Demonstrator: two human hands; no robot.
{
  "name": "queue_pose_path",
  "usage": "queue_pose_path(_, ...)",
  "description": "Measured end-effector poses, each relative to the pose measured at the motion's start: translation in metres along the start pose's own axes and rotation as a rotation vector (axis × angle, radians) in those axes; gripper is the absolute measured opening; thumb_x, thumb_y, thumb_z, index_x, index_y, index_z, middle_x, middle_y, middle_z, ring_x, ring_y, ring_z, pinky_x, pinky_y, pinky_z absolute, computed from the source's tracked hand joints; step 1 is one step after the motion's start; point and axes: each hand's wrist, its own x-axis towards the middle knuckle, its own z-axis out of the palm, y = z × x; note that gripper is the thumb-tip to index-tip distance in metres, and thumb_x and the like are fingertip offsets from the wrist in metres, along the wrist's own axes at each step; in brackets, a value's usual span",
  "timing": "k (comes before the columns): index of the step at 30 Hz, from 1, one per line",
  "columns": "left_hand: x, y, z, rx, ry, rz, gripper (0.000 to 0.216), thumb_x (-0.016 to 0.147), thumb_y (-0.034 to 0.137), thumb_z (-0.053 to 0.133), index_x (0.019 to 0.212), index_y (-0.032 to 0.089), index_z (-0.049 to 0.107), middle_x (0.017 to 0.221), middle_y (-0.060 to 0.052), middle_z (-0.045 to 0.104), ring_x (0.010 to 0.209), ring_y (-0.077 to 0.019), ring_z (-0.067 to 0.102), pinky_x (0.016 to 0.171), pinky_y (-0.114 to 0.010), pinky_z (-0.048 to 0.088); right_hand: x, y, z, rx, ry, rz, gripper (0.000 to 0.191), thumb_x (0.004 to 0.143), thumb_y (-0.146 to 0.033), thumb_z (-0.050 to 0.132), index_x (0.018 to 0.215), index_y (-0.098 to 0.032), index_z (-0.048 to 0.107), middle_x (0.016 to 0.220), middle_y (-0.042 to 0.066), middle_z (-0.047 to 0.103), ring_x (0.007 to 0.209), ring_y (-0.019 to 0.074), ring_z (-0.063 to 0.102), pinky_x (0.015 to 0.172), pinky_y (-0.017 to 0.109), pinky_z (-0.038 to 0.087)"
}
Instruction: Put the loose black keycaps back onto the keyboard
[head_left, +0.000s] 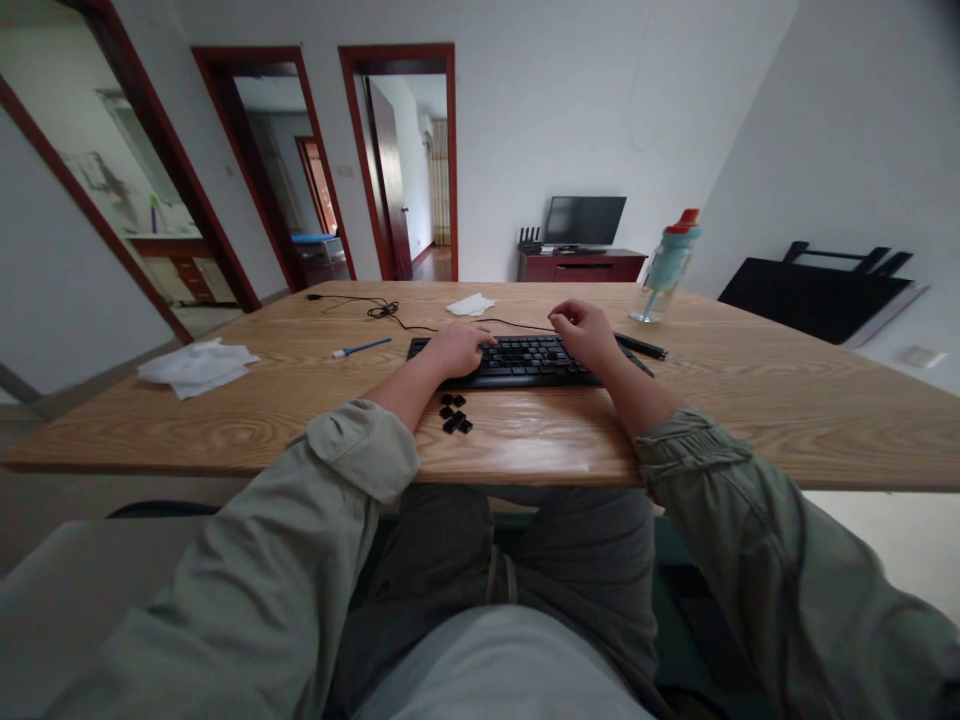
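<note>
A black keyboard point(525, 360) lies on the wooden table point(750, 400) in front of me. My left hand point(459, 350) rests on the keyboard's left part with its fingers curled down onto the keys. My right hand point(583, 330) hovers over the keyboard's right part in a loose fist; whether it holds anything is hidden. Several loose black keycaps point(454, 414) lie on the table just in front of the keyboard, near my left wrist. The keyboard's cable point(390, 312) runs off to the back left.
A blue-tipped pen-like tool point(361, 348) lies left of the keyboard and a black pen point(639, 346) to its right. Crumpled white tissues point(198, 366) sit at far left, another tissue point(469, 304) behind. A teal water bottle point(666, 266) stands at back right.
</note>
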Motion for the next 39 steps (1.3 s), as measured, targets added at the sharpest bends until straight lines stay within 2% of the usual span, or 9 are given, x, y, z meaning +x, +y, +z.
queue_pose_path(4,0.004,0.001,0.003,0.01,-0.136,-0.091,0.049,0.081,0.015,0.048,0.121,0.029,0.072,0.142,0.001,0.055,0.129,-0.023,0.051,0.116,-0.037,0.034,-0.006,-0.016,0.002,-0.032,-0.065,-0.017,0.026,0.078,-0.035,0.053,0.08,-0.012,0.066,0.066,0.002,0.058,0.063,0.0143,0.049,0.06,0.027,0.035)
queue_pose_path(6,0.006,-0.003,0.003,-0.019,-0.164,-0.116,0.049,0.08,0.015,0.048,0.121,0.031,0.072,0.145,0.001,0.053,0.132,-0.0231,0.049,0.117,-0.038,0.033,-0.017,-0.036,0.007,-0.026,-0.194,-0.08,0.028,0.081,-0.035,0.052,0.088,-0.012,0.067,0.069,0.003,0.059,0.063,0.0137,0.05,0.06,0.026,0.035)
queue_pose_path(9,0.006,-0.013,0.0,-0.088,-0.078,-0.08,0.051,0.079,0.015,0.049,0.124,0.026,0.07,0.145,-0.002,0.052,0.133,-0.0216,0.049,0.117,-0.035,0.034,-0.045,-0.077,0.021,-0.061,-0.534,-0.321,0.03,0.088,-0.036,0.05,0.099,-0.015,0.067,0.072,0.002,0.062,0.061,0.0124,0.05,0.06,0.025,0.033)
queue_pose_path(13,0.003,-0.022,-0.002,-0.086,-0.106,-0.088,0.057,0.078,0.012,0.046,0.128,0.026,0.067,0.146,-0.002,0.052,0.134,-0.021,0.048,0.117,-0.033,0.033,-0.078,-0.118,0.04,-0.337,-0.691,-0.596,0.049,0.092,-0.056,0.048,0.119,-0.018,0.063,0.078,0.006,0.066,0.067,0.0184,0.058,0.06,0.028,0.029)
queue_pose_path(17,0.001,-0.022,-0.003,-0.058,-0.223,-0.097,0.055,0.078,0.013,0.046,0.125,0.032,0.069,0.144,0.0,0.054,0.136,-0.0237,0.045,0.118,-0.039,0.031,-0.086,-0.123,0.05,-0.426,-0.733,-0.646,0.042,0.096,-0.051,0.042,0.112,-0.019,0.064,0.086,0.009,0.069,0.072,0.0204,0.062,0.06,0.029,0.028)
queue_pose_path(23,-0.005,-0.036,-0.015,-0.202,0.193,-0.138,0.046,0.078,0.013,0.046,0.115,0.016,0.073,0.124,-0.005,0.067,0.12,-0.019,0.058,0.111,-0.029,0.039,-0.074,-0.11,0.043,-0.272,-0.794,-0.532,0.025,0.092,-0.035,0.05,0.1,-0.018,0.066,0.087,0.006,0.068,0.071,0.0148,0.058,0.064,0.026,0.033)
queue_pose_path(30,-0.017,-0.049,-0.029,-0.26,0.319,-0.264,0.038,0.08,0.018,0.048,0.106,0.016,0.076,0.113,-0.007,0.071,0.107,-0.0206,0.063,0.101,-0.03,0.045,-0.059,-0.092,0.023,-0.122,-0.96,-0.253,0.026,0.084,-0.026,0.058,0.107,-0.018,0.065,0.08,0.001,0.065,0.063,0.0105,0.054,0.058,0.022,0.035)
queue_pose_path(34,-0.021,-0.053,-0.031,-0.282,0.324,-0.388,0.037,0.08,0.018,0.05,0.106,0.016,0.076,0.099,-0.006,0.074,0.09,-0.0187,0.065,0.089,-0.028,0.05,-0.061,-0.097,0.02,-0.211,-0.938,-0.328,0.047,0.086,-0.044,0.06,0.126,-0.021,0.058,0.083,0.003,0.067,0.067,0.0145,0.058,0.059,0.024,0.035)
queue_pose_path(39,-0.018,-0.049,-0.023,-0.306,0.343,-0.401,0.034,0.08,0.017,0.051,0.102,0.016,0.077,0.097,-0.005,0.074,0.086,-0.0173,0.065,0.087,-0.026,0.049,-0.077,-0.12,0.034,-0.508,-0.808,-0.474,0.072,0.087,-0.077,0.038,0.123,-0.018,0.059,0.084,0.011,0.069,0.076,0.0263,0.066,0.063,0.03,0.038)
